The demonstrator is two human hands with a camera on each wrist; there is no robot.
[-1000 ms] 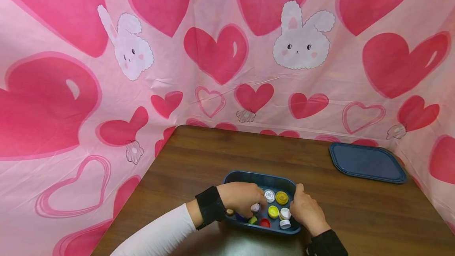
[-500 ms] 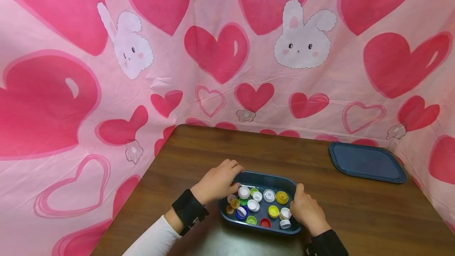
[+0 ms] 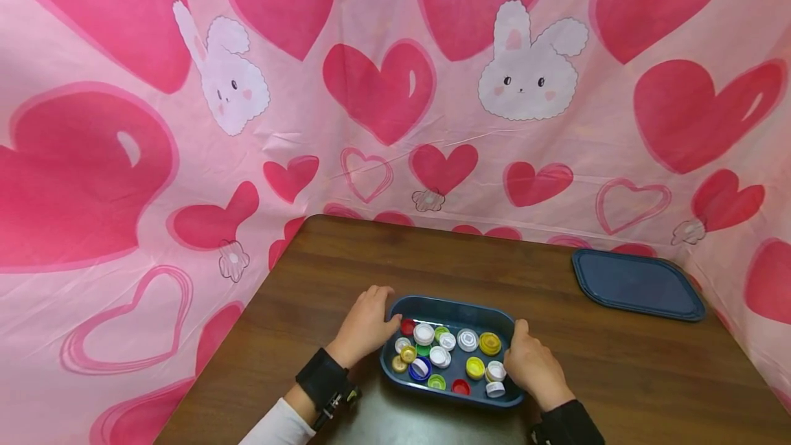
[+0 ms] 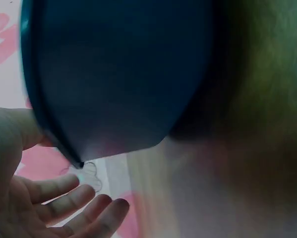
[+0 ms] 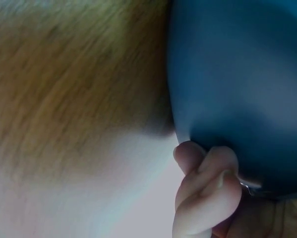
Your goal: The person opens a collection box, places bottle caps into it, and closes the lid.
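Note:
A deep dark-blue tray (image 3: 457,311) stands on the wooden table and holds several bottle caps. White caps (image 3: 423,334), yellow caps (image 3: 490,344), gold, green, red and blue ones lie loose across its bottom. At the tray's left end is my left hand (image 3: 364,327), thumb on the rim. In the left wrist view, its fingers (image 4: 69,206) spread loosely below the tray's corner. My right hand (image 3: 536,367) grips the right end, thumb up at the rim; the right wrist view has its fingers (image 5: 207,198) curled against the tray's outer wall.
A flat dark-blue tray or lid (image 3: 639,285) lies at the back right of the table (image 3: 432,253). A pink cloth (image 3: 371,12) with hearts and rabbits hangs behind and on both sides. Black bands (image 3: 324,380) are on both wrists.
My left hand has come up out of the caps, over the tray's left side, to its left rim. More caps now show. The right hand keeps its grip on the right end.

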